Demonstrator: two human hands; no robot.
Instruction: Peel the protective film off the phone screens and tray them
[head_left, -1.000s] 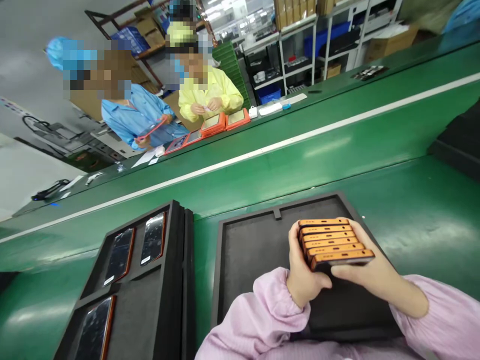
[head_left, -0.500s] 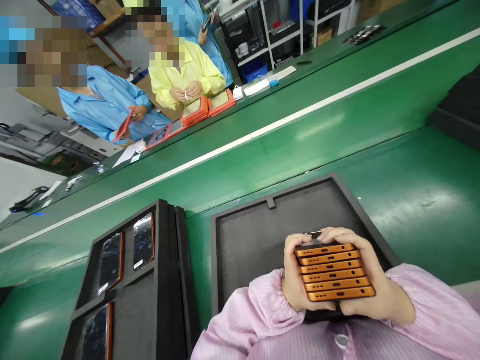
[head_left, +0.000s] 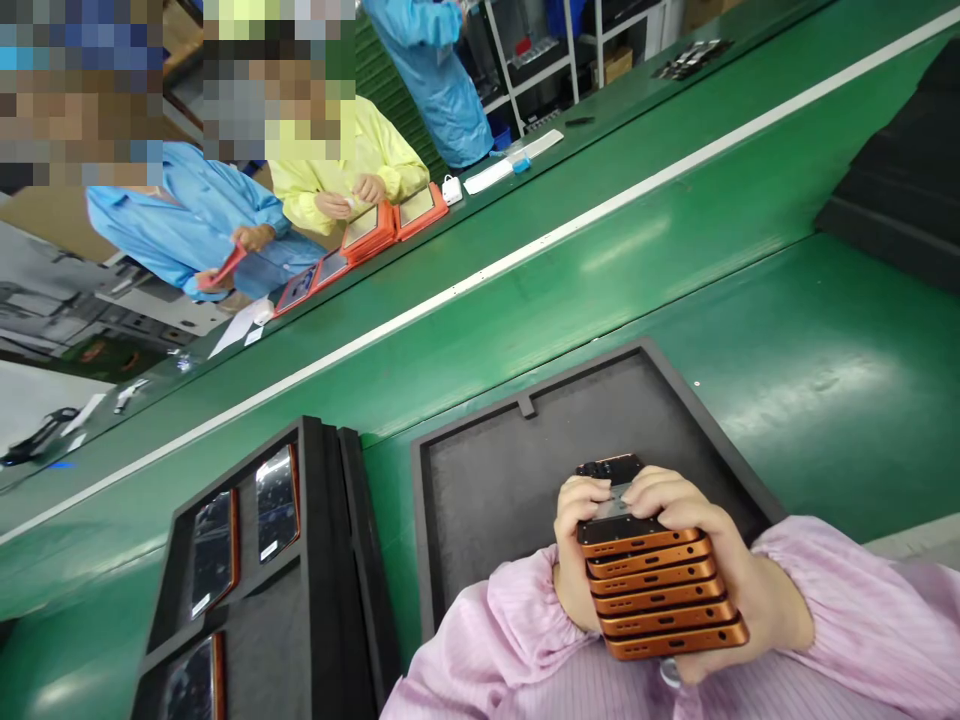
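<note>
Both hands grip a stack of several orange-edged phones (head_left: 660,600), held just in front of my chest with the port ends facing me. My left hand (head_left: 576,540) wraps the stack's left side, its fingertips resting on the dark back of the top phone. On the other side my right hand (head_left: 720,550) closes round it, fingers over the top and thumb low at the front. Beyond and partly under the hands lies a shallow black foam tray (head_left: 495,480). To the left, a black compartmented tray (head_left: 262,630) holds a phone (head_left: 214,550) and others with orange edges.
A green work surface (head_left: 825,420) runs under the trays, with a white line (head_left: 480,278) along it. More black trays (head_left: 900,190) stand at the far right. Across the bench, people in blue and yellow smocks handle items beside orange-cased tablets (head_left: 371,235).
The phone stack has tipped and come lower, so the top phone's back now shows more. The view has shifted slightly. Both hands keep their grip.
</note>
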